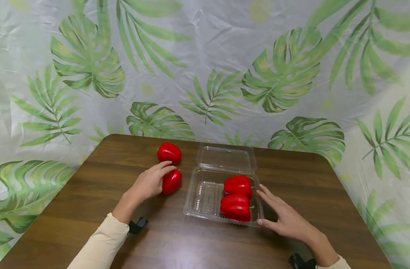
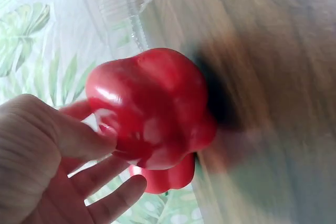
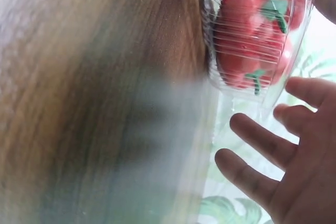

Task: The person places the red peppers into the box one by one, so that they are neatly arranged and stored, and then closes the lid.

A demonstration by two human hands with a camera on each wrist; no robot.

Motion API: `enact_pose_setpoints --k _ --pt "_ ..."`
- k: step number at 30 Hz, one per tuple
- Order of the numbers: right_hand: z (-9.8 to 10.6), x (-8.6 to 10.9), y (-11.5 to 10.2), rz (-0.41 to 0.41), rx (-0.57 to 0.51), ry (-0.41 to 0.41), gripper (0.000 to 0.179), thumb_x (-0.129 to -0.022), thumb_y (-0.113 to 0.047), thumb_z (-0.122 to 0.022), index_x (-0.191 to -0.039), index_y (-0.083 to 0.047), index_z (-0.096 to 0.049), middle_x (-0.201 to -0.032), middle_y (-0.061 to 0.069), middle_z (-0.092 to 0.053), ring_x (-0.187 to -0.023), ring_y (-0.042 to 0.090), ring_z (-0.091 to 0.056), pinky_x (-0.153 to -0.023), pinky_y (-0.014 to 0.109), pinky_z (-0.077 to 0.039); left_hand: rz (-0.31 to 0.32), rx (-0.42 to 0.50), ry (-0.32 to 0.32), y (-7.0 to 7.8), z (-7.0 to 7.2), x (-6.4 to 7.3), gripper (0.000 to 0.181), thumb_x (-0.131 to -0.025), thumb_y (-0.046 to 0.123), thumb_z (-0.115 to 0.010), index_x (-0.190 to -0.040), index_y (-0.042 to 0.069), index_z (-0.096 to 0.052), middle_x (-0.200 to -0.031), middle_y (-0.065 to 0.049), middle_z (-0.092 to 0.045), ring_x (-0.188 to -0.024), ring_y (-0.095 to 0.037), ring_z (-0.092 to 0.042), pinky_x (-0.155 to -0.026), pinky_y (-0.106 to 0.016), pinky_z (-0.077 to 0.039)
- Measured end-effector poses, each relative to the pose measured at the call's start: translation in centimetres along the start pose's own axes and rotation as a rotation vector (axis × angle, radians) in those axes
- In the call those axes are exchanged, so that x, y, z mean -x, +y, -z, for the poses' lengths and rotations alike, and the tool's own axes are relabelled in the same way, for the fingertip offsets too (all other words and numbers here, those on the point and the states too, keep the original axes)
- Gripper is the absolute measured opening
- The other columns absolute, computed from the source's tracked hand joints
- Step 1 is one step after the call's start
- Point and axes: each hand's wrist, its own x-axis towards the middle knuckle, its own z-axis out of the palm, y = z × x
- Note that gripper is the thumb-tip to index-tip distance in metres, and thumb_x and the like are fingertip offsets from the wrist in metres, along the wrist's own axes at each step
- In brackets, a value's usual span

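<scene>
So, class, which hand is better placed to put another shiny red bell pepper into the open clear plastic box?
Probably the left hand: it curves around the nearer loose pepper, while the right hand is beyond the box, which separates it from that pepper.

Clear container (image 1: 208,196), lid (image 1: 226,158) open; two red peppers (image 1: 235,207) inside, two other peppers (image 1: 171,182) left.

Brown table (image 1: 292,172), open clear plastic container (image 1: 205,201), two red peppers (image 1: 169,152)
</scene>
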Motion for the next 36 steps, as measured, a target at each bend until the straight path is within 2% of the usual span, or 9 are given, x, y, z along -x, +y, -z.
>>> enact_pose_setpoints --k 4,7,11,18,25,36 --pt "0.1 0.0 0.0 0.020 0.052 0.010 0.080 -0.087 -0.043 -0.073 -0.152 -0.009 -0.040 -0.161 0.018 -0.032 -0.137 0.040 -0.047 -0.103 0.064 -0.043 -0.054 0.004 -0.005 0.1 -0.3 0.1 0.048 -0.082 -0.003 -0.059 -0.128 0.013 -0.065 -0.142 -0.011 -0.057 -0.122 -0.033 -0.061 -0.089 -0.053 -0.057" --pt "0.1 -0.1 0.0 0.028 0.075 0.007 0.078 -0.087 -0.044 -0.072 -0.150 -0.009 -0.042 -0.160 0.017 -0.034 -0.137 0.038 -0.048 -0.102 0.062 -0.045 -0.059 0.011 -0.012 0.3 -0.4 0.3 0.044 -0.086 0.011 -0.064 -0.130 0.012 -0.063 -0.143 -0.012 -0.057 -0.125 -0.034 -0.059 -0.096 -0.053 -0.054" --pt "0.2 -0.1 -0.2 0.026 0.069 0.001 0.078 -0.087 -0.044 -0.072 -0.150 -0.007 -0.042 -0.160 0.018 -0.034 -0.137 0.038 -0.048 -0.102 0.062 -0.045 -0.060 0.003 -0.042 0.4 -0.4 0.4 0.051 -0.086 0.026 -0.073 -0.134 0.014 -0.061 -0.146 -0.012 -0.054 -0.128 -0.035 -0.056 -0.099 -0.055 -0.052" --pt "0.2 -0.1 -0.1 0.030 0.079 0.002 0.078 -0.087 -0.043 -0.072 -0.150 -0.007 -0.042 -0.160 0.018 -0.034 -0.137 0.038 -0.049 -0.101 0.061 -0.047 -0.078 -0.002 -0.074 0.3 -0.4 0.7 0.053 -0.084 0.021 -0.077 -0.135 0.017 -0.061 -0.150 -0.012 -0.050 -0.131 -0.036 -0.053 -0.095 -0.057 -0.053" --pt "0.1 -0.1 -0.1 0.023 0.071 -0.006 0.078 -0.088 -0.044 -0.071 -0.151 -0.008 -0.041 -0.161 0.018 -0.033 -0.138 0.038 -0.047 -0.102 0.062 -0.045 -0.076 0.042 -0.111 0.1 -0.4 0.8 0.058 -0.084 0.017 -0.076 -0.139 0.015 -0.057 -0.155 -0.010 -0.045 -0.132 -0.037 -0.053 -0.099 -0.058 -0.050" --pt "0.0 -0.1 -0.1 0.023 0.063 -0.006 0.078 -0.089 -0.044 -0.071 -0.151 -0.008 -0.041 -0.161 0.018 -0.033 -0.138 0.040 -0.047 -0.101 0.063 -0.046 -0.070 0.083 -0.101 0.0 -0.5 1.3 0.061 -0.083 0.011 -0.077 -0.140 0.016 -0.056 -0.156 -0.010 -0.043 -0.136 -0.038 -0.048 -0.099 -0.060 -0.050"
